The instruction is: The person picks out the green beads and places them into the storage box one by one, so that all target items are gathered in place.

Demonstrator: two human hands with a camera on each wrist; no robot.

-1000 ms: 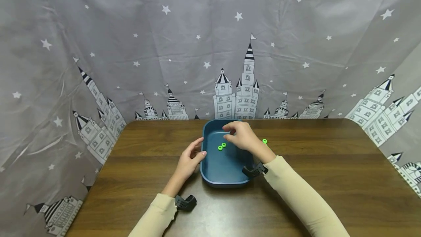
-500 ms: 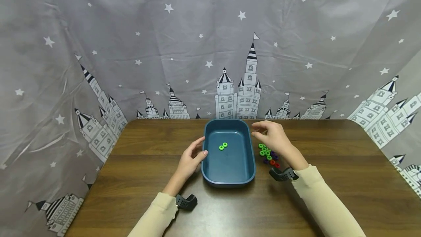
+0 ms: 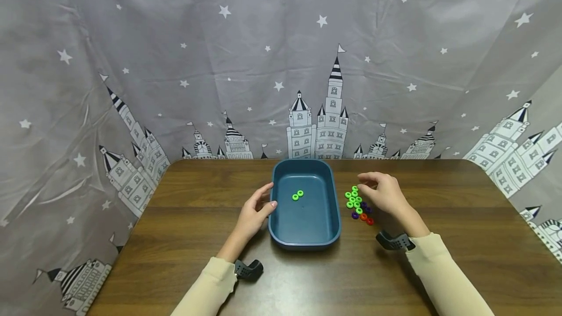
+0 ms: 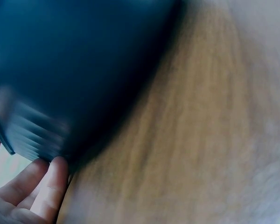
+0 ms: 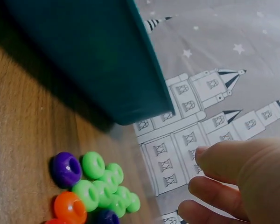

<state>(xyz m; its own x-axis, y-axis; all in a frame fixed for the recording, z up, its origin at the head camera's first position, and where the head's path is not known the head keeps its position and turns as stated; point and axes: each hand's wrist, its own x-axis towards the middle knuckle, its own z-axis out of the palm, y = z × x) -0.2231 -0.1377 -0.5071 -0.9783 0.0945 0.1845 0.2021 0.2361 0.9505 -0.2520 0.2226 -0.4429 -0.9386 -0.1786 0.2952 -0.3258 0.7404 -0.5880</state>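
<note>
My left hand [image 3: 253, 213] rests against the left side of a dark blue rectangular bin [image 3: 272, 230], its thumb tip at the rim. Its fingertips [image 4: 58, 165] touch the bin's outer wall in the left wrist view. Inside the bin lie two bright green ring beads [image 3: 295, 197]. My right hand [image 3: 386, 194] hovers just right of a cluster of beads, fingers loosely bent and nothing visible between them. The cluster has several green beads [image 5: 85, 195], purple beads [image 5: 66, 170], an orange bead [image 5: 70, 208] and a red one [image 3: 370, 221].
Bin and beads are on a brown wooden table [image 3: 175, 238]. Behind it hangs a grey curtain [image 3: 246, 62] printed with castles and stars. Black wrist straps [image 3: 249, 270] sit on both wrists below cream sleeves.
My right hand has moved right, from over the bin to beside the bead cluster, uncovering the beads. My left hand stays at the bin. Two green beads remain inside it throughout.
</note>
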